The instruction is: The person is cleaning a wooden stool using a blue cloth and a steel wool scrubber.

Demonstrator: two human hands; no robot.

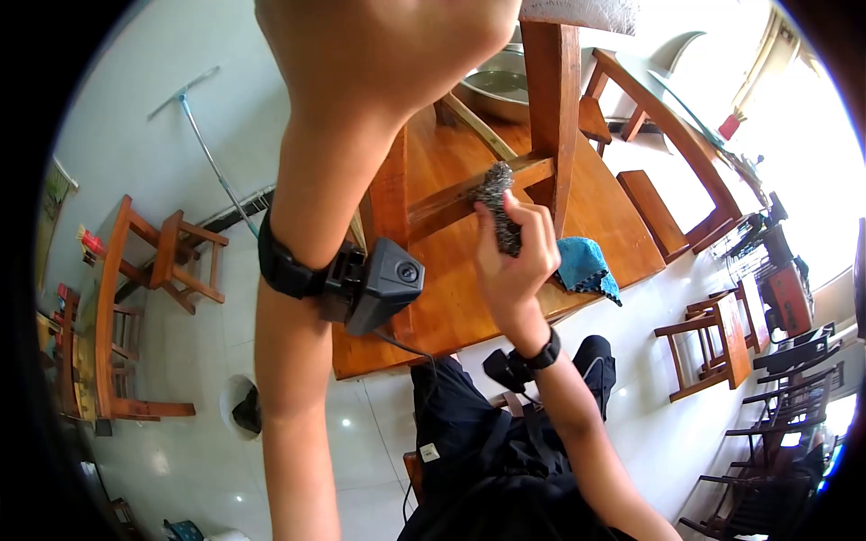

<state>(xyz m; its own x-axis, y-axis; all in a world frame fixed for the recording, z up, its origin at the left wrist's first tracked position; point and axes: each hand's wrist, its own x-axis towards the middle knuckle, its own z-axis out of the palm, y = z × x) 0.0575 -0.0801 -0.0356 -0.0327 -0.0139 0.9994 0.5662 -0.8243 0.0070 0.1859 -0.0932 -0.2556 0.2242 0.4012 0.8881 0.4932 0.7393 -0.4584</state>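
Note:
My right hand [521,257] is closed around a grey steel wool scrubber [499,203]. The scrubber is against a crossbar [451,200] of a wooden stool, whose leg [552,108] stands on the wooden table [469,311]. High in the view, my left hand [424,41] is bent over near the upper part of the stool. Its fingers are out of sight, so what they hold cannot be made out. To the right of my right hand, a blue cloth [585,267] lies at the table's edge.
Behind the stool, a metal basin [496,86] with liquid sits on the table. Small wooden stools stand on the floor at left [188,257] and right [713,347]. A mop [212,158] leans on the wall. Dark chairs [794,406] line the right side.

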